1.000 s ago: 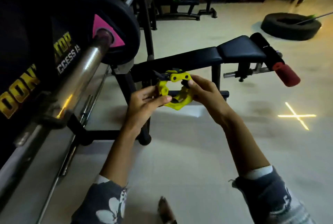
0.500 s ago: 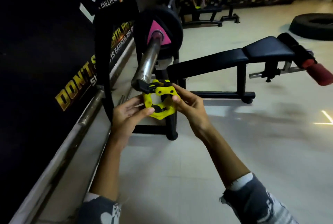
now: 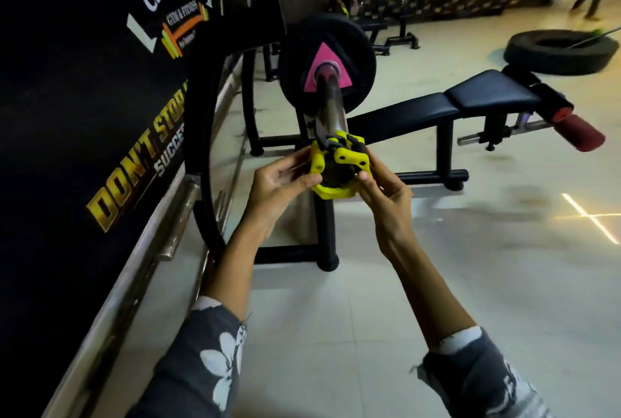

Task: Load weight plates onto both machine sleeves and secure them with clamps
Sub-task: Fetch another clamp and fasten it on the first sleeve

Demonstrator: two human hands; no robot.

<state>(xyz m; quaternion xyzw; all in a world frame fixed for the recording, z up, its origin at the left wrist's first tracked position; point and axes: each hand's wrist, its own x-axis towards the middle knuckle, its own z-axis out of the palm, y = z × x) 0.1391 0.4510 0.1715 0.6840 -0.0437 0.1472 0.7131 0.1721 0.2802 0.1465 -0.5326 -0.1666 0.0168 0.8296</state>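
We are holding a yellow clamp (image 3: 336, 170) with both hands at the near end of the steel sleeve (image 3: 331, 108). The left hand (image 3: 279, 180) is gripping the clamp's left side, its fingers (image 3: 302, 180) curled onto the ring. The right hand (image 3: 383, 187) is pinching the right side, thumb pressing on the ring's lower right. The clamp's opening is facing the sleeve tip, and the ring is looking as if it is just sitting around that tip, though we cannot tell how far on it is. Its lever seems to be standing open at the top.

Farther up the sleeve, a black plate (image 3: 327, 63) with a pink triangle is sitting well apart from the clamp. A black bench (image 3: 437, 108) is standing on the floor (image 3: 403, 300) to the right, with a tyre (image 3: 559, 51) lying beyond it.
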